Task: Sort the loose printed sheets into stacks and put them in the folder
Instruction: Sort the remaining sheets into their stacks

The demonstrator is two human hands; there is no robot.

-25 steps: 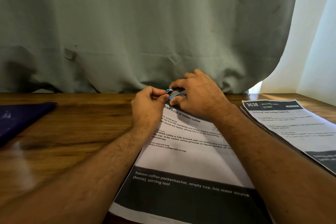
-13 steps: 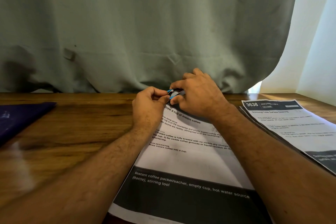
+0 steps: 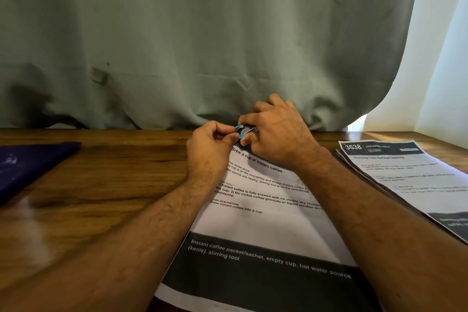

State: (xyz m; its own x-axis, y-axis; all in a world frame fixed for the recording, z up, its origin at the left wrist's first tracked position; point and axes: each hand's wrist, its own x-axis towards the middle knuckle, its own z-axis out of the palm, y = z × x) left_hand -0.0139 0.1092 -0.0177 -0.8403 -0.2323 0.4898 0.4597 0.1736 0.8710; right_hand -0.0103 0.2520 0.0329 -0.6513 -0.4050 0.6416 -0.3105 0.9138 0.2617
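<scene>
I have one view only, a wide-angle camera worn on the head, so nothing is shared with a second view. It looks forward and down across a wooden table (image 3: 106, 185) toward a grey-green curtain (image 3: 202, 33) that fills the upper half at 12 o'clock. Both forearms enter from the bottom edge, at 7 and 5 o'clock, and run up to the middle, so the camera sits close above the near table edge. The lens bends the table's far edge and the frame corners.
</scene>
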